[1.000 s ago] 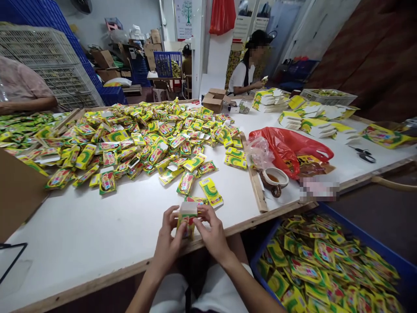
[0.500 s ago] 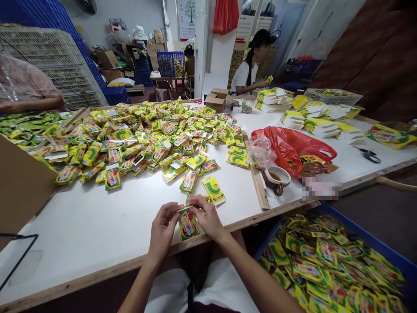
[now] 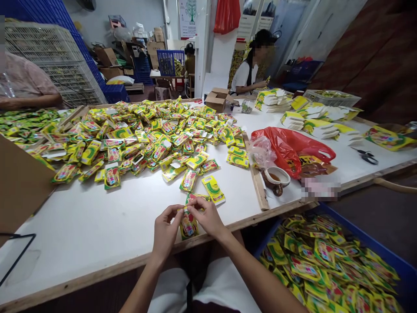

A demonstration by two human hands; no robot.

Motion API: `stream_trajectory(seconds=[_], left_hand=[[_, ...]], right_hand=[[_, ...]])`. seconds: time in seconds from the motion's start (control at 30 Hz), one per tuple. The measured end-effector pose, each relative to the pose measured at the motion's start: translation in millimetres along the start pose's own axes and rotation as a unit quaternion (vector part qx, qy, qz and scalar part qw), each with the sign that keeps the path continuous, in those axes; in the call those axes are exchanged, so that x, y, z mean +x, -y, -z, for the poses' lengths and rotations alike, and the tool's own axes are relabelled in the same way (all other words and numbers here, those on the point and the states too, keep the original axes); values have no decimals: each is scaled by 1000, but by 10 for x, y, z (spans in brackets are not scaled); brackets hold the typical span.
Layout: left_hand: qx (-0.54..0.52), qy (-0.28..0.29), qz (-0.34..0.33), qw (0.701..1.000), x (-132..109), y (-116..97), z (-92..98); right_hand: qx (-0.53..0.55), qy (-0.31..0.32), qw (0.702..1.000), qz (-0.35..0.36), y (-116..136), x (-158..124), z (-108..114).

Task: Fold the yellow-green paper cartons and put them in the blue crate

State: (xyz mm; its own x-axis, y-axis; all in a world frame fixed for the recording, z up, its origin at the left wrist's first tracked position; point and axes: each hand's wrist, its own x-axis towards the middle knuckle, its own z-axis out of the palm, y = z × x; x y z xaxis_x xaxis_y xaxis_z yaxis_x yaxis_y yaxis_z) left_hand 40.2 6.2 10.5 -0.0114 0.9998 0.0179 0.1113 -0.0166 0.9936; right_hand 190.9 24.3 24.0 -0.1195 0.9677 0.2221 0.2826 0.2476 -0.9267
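head view: left grip [image 3: 166, 232] and right grip [image 3: 208, 219] pinch one packet [image 3: 188, 226].

Head view, forward-down, near table [image 3: 97, 226], seemingly wide-angle

Across the lower half, a white table [image 3: 97, 226] edged in pale wood. At upper left, stacked white crates [image 3: 42, 48] before blue crates [image 3: 52, 13]. Upper centre: grey wall [image 3: 140, 15], cluttered cardboard boxes [image 3: 106, 56], a white pillar [image 3: 203, 56] beside a tree poster [image 3: 190, 13], a hanging red bag [image 3: 226, 15]. At upper right, dark brown wall [image 3: 374, 56]; below it, dim dark floor [image 3: 384, 208]. Even indoor light.
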Motion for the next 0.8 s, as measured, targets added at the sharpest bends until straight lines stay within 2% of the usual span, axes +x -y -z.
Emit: stream_trajectory(seconds=[0.23,0.5,0.8], left_hand=[[11,21,-57,998,-137,68,47],[-38,-5,-3,999,-139,109,-6],[-68,15,5,998,-120,119,-12]], right_hand=[[82,7,997,-10,-41,-145,-18],[144,49,985,-84,-56,-29,34],[77,132,988,-27,-75,61,203]])
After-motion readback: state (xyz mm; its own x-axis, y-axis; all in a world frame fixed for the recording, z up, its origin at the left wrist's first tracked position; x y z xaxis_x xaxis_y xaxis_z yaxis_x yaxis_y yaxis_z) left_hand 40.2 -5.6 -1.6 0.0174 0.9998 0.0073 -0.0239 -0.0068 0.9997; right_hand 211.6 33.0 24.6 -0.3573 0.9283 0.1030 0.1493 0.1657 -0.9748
